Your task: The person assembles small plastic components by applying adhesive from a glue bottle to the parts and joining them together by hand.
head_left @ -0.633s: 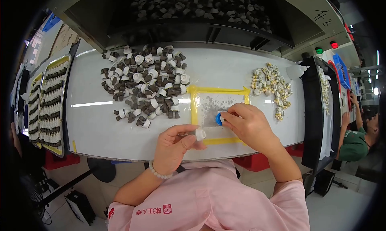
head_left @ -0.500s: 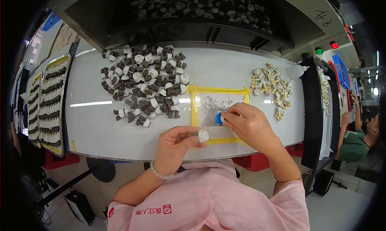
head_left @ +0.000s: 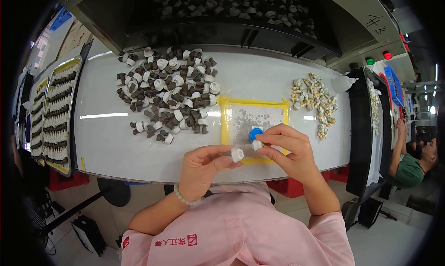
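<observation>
the left hand [head_left: 202,166] has raised its pinched white cap [head_left: 237,155] toward the right hand [head_left: 289,150], whose fingertips grip a small piece [head_left: 257,145] by the blue disc [head_left: 254,134]; joining looks close

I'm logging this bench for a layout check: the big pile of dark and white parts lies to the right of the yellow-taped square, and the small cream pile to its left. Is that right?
No, the sides are swapped. In the head view the big pile of dark and white parts lies to the left of the yellow-taped square, and the small cream pile to its right.
</observation>
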